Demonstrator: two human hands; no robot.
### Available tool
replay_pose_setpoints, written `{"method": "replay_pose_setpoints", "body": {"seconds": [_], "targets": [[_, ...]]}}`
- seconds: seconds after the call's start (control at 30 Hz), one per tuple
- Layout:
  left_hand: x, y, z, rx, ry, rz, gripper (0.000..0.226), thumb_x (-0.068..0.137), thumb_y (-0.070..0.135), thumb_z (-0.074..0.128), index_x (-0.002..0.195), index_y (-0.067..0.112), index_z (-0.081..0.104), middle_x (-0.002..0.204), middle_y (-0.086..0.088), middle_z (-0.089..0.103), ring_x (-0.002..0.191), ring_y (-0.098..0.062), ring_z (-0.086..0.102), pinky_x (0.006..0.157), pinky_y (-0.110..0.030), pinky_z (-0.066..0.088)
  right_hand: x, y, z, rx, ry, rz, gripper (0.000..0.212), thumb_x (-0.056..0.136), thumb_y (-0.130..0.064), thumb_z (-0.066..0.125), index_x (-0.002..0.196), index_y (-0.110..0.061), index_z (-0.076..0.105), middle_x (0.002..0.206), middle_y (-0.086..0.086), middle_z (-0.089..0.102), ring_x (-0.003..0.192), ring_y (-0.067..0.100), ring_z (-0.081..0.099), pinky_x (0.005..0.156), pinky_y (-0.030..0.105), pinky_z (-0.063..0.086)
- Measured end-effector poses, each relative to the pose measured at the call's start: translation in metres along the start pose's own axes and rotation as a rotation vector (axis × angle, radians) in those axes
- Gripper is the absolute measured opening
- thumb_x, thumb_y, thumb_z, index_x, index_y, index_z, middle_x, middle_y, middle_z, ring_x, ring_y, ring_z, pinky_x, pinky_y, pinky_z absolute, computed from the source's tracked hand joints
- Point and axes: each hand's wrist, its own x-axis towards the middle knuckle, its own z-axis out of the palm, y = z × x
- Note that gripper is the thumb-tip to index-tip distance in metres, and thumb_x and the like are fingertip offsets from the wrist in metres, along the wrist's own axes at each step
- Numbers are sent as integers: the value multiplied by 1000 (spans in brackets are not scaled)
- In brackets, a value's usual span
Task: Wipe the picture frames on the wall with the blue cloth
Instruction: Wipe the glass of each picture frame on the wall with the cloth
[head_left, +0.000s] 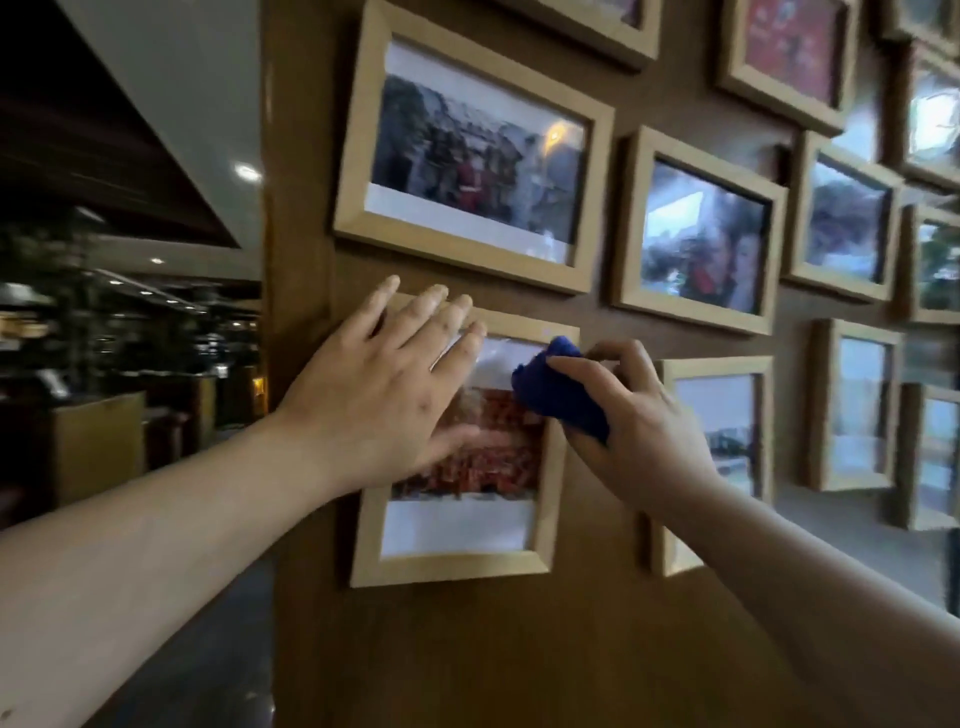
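Note:
A light wooden picture frame hangs low on the brown wood wall, with a reddish photo behind its glass. My left hand lies flat on the frame's upper left part, fingers spread. My right hand is closed around a bunched blue cloth and presses it against the glass near the frame's upper right edge. Part of the photo is hidden by both hands.
Several more wooden frames hang around: a large one above, one up right, one just right behind my right hand. The wall's left edge borders a dim room with furniture.

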Motion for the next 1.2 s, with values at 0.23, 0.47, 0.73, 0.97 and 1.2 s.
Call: {"method": "replay_pose_setpoints", "body": {"seconds": [0.23, 0.47, 0.73, 0.97, 1.2], "targets": [[-20, -41, 6, 93, -128, -116, 104, 77, 81, 18, 148, 5, 15, 159, -16, 18, 147, -30, 12, 118, -56, 14, 39, -56, 21, 35, 53, -188, 52, 83, -33, 59, 132, -21, 50, 125, 17, 49, 91, 30, 56, 53, 37, 52], [-25, -52, 22, 52, -76, -51, 109, 76, 84, 20, 149, 3, 15, 159, -17, 16, 146, -30, 16, 117, -58, 13, 49, -81, 35, -14, 79, -174, 47, 87, -39, 49, 131, -23, 53, 120, 16, 52, 90, 28, 54, 51, 31, 46], [-26, -60, 34, 54, -6, 6, 108, 78, 82, 26, 147, 0, 17, 158, -21, 17, 144, -32, 23, 117, -60, 11, 13, -27, 27, -184, 28, 104, 52, 75, -22, 71, 125, -24, 58, 114, 12, 53, 90, 33, 56, 53, 34, 46], [-26, -62, 39, 32, 45, 23, 106, 78, 80, 24, 147, 0, 17, 157, -22, 18, 144, -33, 23, 116, -60, 11, 35, -86, 42, -82, 36, -107, 48, 83, -33, 56, 130, -24, 51, 120, 14, 50, 93, 27, 54, 55, 31, 47], [-26, -65, 45, 45, 91, 44, 105, 80, 79, 24, 146, -1, 14, 157, -23, 18, 143, -35, 24, 116, -61, 10, -8, -42, 31, -343, -56, 8, 47, 79, -29, 69, 123, -23, 57, 115, 11, 55, 94, 29, 55, 58, 38, 49]]}}
